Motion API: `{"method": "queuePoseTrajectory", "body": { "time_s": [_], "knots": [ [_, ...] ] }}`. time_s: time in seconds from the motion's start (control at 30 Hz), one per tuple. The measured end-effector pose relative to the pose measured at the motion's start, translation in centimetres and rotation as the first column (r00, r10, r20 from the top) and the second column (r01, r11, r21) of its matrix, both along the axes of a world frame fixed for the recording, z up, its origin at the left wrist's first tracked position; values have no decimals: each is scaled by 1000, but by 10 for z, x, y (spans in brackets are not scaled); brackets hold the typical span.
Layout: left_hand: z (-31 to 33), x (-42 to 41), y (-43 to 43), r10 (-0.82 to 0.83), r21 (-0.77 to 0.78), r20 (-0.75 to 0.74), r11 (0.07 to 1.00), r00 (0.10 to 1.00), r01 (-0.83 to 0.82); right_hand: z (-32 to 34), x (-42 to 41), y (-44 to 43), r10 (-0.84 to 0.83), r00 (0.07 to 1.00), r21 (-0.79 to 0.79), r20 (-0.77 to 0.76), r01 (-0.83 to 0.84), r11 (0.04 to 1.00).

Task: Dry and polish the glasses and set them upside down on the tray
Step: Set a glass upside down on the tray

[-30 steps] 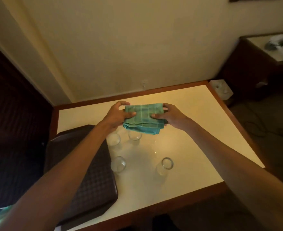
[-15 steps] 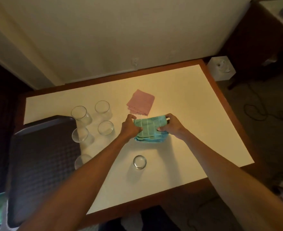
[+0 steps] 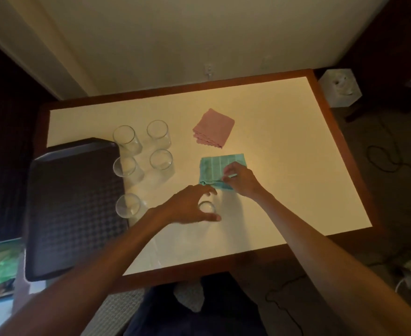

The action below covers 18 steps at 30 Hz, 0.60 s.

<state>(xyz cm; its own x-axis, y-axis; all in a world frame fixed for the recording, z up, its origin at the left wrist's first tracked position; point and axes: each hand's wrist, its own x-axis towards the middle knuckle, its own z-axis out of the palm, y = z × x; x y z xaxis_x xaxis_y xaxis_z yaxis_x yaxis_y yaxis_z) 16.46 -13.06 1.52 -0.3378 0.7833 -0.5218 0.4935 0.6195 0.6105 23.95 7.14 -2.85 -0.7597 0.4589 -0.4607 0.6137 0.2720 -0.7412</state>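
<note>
The left hand's (image 3: 190,207) grip is spread over the nearest glass (image 3: 207,206), thumb and fingers either side of its rim, likely to lift it for drying. Whether they touch it I cannot tell, since the hand covers most of it. The right hand (image 3: 241,180) pinches the near edge of the teal cloth (image 3: 214,166) lying on the surface (image 3: 284,166). Five more glasses (image 3: 161,160) stand upright beside the tray (image 3: 73,209); the dim light hides any wetness.

Rectangular cream-topped table with reddish-brown wooden edging (image 3: 284,141). White cube-shaped tissue box (image 3: 340,87) on the floor beside its far right corner. White wall socket (image 3: 208,69) behind the table.
</note>
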Motion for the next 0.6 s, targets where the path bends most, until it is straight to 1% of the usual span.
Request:
{"method": "queuePoseTrajectory", "body": {
  "time_s": [0.03,0.07,0.1,0.17,0.23,0.37,0.5,0.6],
  "knots": [
    [-5,5,-7,-70,-50,-46,996,996,68,1,-1,-4,16,1000,-34,9,-15,999],
    [-11,9,-14,-101,-77,-81,993,992,95,3,-2,-11,26,1000,-63,15,-25,998],
    [-17,13,-20,-106,-71,-117,993,987,98,6,-4,-17,21,999,-92,24,-19,996],
    [-25,18,-23,-76,-4,-175,997,982,77,9,-5,-25,-33,998,-174,52,42,984],
    [-28,20,-24,-9,67,-189,998,982,22,15,-3,-33,-85,994,-222,76,100,970],
    [-13,7,-37,112,145,-97,985,989,-97,27,-5,-52,-128,991,-258,46,135,957],
    [28,-26,-79,266,291,-38,925,963,-244,56,-34,-89,-109,993,-357,-38,89,930],
    [70,-62,-127,390,298,0,879,921,-372,78,-76,-123,-83,990,-381,-114,33,924]
  ]
}}
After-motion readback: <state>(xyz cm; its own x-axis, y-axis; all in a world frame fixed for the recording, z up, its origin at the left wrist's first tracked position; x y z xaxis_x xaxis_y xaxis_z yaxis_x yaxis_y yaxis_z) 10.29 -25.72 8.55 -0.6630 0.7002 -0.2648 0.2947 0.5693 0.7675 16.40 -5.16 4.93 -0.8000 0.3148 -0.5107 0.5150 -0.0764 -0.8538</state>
